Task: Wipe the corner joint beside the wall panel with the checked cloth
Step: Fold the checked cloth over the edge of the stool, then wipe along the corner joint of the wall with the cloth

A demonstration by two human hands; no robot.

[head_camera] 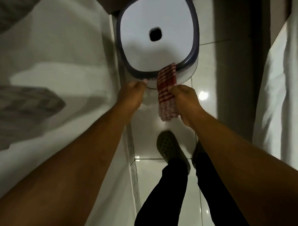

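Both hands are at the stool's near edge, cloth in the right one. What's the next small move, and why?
Probably slide the stool aside: the left hand grips its rim while the right hand clamps the checked cloth, draped over that rim and not yet on any wall joint.

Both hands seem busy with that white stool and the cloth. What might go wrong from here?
The checked cloth is draped over the stool rim, pinched by the right hand; pulling could drag it off. The left hand grips only the rim edge, so the stool might tip. The glossy floor looks slippery.
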